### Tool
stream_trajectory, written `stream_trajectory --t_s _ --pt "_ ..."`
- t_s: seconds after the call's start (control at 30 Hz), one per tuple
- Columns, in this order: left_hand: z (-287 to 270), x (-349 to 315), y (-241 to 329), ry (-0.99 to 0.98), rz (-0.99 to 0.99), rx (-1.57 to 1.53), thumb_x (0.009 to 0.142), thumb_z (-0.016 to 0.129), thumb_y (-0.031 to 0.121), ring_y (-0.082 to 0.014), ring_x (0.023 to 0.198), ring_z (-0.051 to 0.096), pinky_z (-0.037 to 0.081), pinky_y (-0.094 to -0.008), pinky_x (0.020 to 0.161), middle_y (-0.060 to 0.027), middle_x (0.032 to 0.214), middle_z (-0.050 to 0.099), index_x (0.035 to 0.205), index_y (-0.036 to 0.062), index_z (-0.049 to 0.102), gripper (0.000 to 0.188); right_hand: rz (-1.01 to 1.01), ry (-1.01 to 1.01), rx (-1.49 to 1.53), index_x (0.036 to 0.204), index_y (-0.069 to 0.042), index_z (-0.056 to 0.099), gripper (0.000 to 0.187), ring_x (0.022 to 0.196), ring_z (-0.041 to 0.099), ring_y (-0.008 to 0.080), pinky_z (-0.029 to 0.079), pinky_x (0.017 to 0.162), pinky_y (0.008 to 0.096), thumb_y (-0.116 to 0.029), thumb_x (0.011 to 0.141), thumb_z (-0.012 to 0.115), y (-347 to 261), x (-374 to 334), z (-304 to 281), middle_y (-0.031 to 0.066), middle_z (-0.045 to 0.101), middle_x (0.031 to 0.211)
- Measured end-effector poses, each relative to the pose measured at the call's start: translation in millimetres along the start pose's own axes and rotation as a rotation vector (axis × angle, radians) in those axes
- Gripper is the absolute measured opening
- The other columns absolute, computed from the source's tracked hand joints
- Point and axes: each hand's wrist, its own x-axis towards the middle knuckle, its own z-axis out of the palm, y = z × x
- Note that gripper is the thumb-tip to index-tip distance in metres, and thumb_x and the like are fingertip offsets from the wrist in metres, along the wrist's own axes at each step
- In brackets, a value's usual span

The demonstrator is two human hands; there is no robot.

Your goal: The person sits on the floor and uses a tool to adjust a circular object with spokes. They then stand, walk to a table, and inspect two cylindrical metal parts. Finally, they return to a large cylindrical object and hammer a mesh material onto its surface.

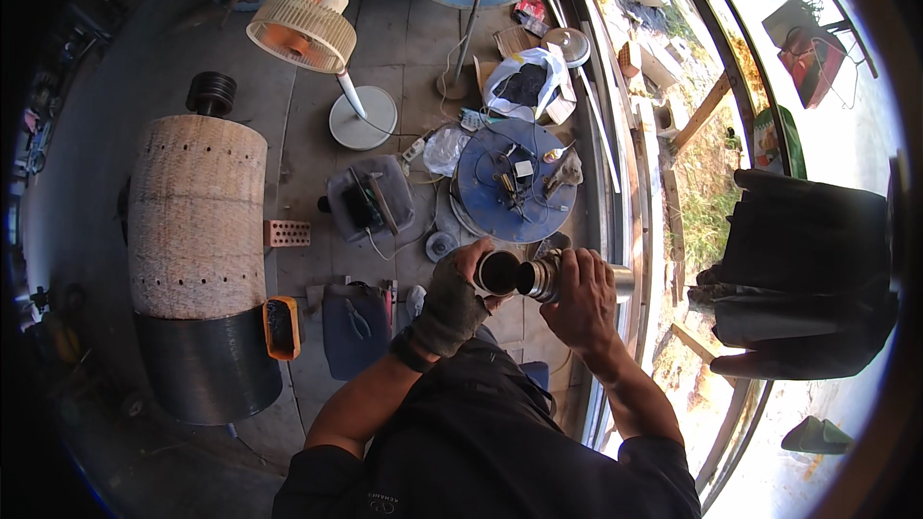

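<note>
My left hand [450, 303], in a grey-green fingerless glove, is closed around a round cup [484, 267] with a dark inside, its mouth facing up. My right hand [585, 308] is bare and wrapped over a silvery metal thermos flask [623, 283]. The flask lies nearly level, its neck pointing left at the cup's rim. Whether the two touch, or any liquid runs between them, I cannot make out.
Ahead stands a round blue table [490, 194] with cables and small parts. A grey plastic bin [396, 194] is left of it, near a white fan [303, 34]. A large cylindrical drum [197, 216] fills the left. At right, a dark jacket [808, 259] hangs by the window.
</note>
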Motion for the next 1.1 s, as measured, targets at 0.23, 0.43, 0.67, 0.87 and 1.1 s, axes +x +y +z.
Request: stream_trajectory --t_s 0.23,0.43,0.67,0.87,1.1 --pt "-3.8 3.6 20.0 -0.011 -0.106 -0.083 0.072 0.09 0.012 -0.03 0.114 0.062 0.048 -0.0397 0.1 -0.0131 0.125 0.063 0.138 0.0037 0.049 0.078 0.222 -0.087 0.317 0.13 0.001 0.049 0.076 0.114 0.059 0.0423 0.048 0.099 0.0473 -0.011 0.062 0.081 4.3 -4.7 3.5 0.0226 0.059 0.121" --pt "-17.5 8.9 30.9 -0.04 -0.165 -0.106 0.072 0.089 0.007 -0.0224 0.118 0.061 0.048 -0.036 0.102 -0.0095 0.127 0.062 0.136 0.0053 0.05 0.075 0.246 0.08 0.585 0.13 -0.001 0.047 0.072 0.109 0.061 0.0435 0.051 0.092 0.0485 -0.01 0.067 0.08 -0.7 -17.9 39.1 0.0221 0.059 0.119" --pt "-27.4 15.2 40.5 -0.082 -0.128 0.031 0.072 0.09 0.018 -0.0323 0.116 0.061 0.048 -0.0419 0.101 -0.014 0.127 0.062 0.135 0.004 0.052 0.075 0.249 0.113 0.746 0.134 -0.002 0.046 0.074 0.111 0.06 0.044 0.05 0.094 0.0488 -0.014 0.068 0.079 -3.1 -21.8 62.5 0.0222 0.059 0.123" --pt "-32.0 32.9 54.6 -0.149 0.031 0.229 0.074 0.088 0.018 -0.0358 0.117 0.059 0.046 -0.0451 0.101 -0.0158 0.128 0.061 0.136 0.0043 0.052 0.073 0.231 0.168 0.744 0.129 -0.001 0.05 0.072 0.109 0.062 0.0425 0.051 0.093 0.0478 -0.015 0.066 0.082 1.0 -17.5 63.3 0.0213 0.061 0.119" --pt "-30.5 49.9 66.0 -0.201 0.145 0.382 0.071 0.088 0.012 -0.0365 0.117 0.059 0.046 -0.0466 0.101 -0.0153 0.129 0.06 0.136 0.0047 0.053 0.075 0.268 0.169 0.741 0.129 -0.001 0.051 0.07 0.108 0.062 0.0423 0.051 0.092 0.0468 -0.014 0.067 0.082 7.9 -14.3 59.7 0.0214 0.061 0.118"
